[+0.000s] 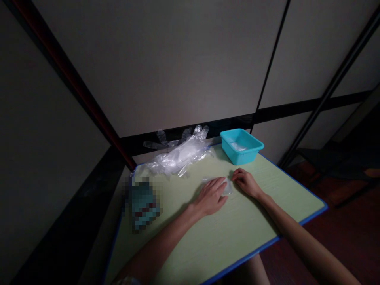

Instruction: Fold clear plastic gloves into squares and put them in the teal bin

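My left hand [210, 196] lies flat, palm down, on a small piece of clear plastic film [228, 187], perhaps a folded disposable glove; most of it is hidden under the fingers. Just right of the film, my right hand [246, 183] rests on the table with its fingers curled in. Whether anything is between those fingertips is hidden. Toward the back edge lies a loose heap of clear disposable plastic gloves [181, 156], some glove fingers sticking up past the edge. A turquoise plastic basin [242, 152] stands at the back right with some clear plastic inside.
The light green table [237, 233] has a blue rim. A blurred teal packet [145, 206] lies at its left edge. Pale panels [190, 67] with dark strips rise directly behind the table. A dark piece of furniture [335, 162] is off to the right.
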The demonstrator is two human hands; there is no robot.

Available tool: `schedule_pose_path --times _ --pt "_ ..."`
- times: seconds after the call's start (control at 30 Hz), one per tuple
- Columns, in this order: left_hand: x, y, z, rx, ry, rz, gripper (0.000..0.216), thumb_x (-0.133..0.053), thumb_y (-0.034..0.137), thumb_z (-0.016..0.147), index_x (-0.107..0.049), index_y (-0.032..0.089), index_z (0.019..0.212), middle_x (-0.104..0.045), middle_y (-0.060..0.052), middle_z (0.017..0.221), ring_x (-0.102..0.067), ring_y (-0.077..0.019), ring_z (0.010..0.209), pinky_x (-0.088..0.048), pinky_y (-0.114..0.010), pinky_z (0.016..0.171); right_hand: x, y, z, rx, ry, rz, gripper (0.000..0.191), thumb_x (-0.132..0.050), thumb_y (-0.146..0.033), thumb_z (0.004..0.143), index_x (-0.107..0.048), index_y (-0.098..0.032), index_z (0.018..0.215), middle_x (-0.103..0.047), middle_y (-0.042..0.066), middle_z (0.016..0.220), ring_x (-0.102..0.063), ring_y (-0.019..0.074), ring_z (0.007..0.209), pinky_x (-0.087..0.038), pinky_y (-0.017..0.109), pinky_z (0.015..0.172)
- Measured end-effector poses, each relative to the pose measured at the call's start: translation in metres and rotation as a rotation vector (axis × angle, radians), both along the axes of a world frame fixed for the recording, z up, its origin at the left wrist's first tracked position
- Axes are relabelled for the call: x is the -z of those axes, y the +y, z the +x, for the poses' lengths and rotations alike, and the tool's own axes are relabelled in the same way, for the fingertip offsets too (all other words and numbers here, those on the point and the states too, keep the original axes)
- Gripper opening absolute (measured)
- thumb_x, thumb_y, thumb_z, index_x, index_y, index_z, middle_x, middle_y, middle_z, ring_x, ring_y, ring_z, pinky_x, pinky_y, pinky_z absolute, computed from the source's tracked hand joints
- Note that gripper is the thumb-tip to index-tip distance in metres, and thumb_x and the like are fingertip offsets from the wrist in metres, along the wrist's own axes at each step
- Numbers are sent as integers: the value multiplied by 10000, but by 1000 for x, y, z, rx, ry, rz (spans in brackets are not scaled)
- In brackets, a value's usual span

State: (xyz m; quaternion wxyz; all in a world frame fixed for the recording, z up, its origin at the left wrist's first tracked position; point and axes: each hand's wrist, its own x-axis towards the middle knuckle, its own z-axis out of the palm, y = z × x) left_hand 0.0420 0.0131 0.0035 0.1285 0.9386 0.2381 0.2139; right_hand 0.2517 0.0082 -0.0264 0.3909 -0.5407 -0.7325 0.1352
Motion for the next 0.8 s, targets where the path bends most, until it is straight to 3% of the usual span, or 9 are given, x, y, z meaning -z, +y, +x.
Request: schedule_pose_path --times 0.1,0.3,0.8 --pt "6 -3 8 -15 98 71 438 -470 282 801 -396 129 1205 -375 -114 1308 -329 -207 1205 -255 -342 1012 -2 -2 2 -39 0 0 305 -426 3 623 -665 -181 667 -547 45 805 -541 152 750 -436 276 685" --pt "13 -3 6 -3 143 60 470 -411 332 830 -336 142 1253 -348 -110 1334 -298 -201 1230 -236 -355 1023 -6 -3 1 -98 10 1 318 -426 -11 660 -685 -194 698 -558 54 791 -542 160 743 -442 287 672" --pt "11 -2 7 80 251 114 533 -323 444 860 -268 156 1305 -231 -81 1394 -143 -193 1288 -137 -365 1041 -5 -4 -1 -137 -79 19 361 -420 -11 696 -695 -211 817 -538 68 790 -502 173 763 -413 308 696"
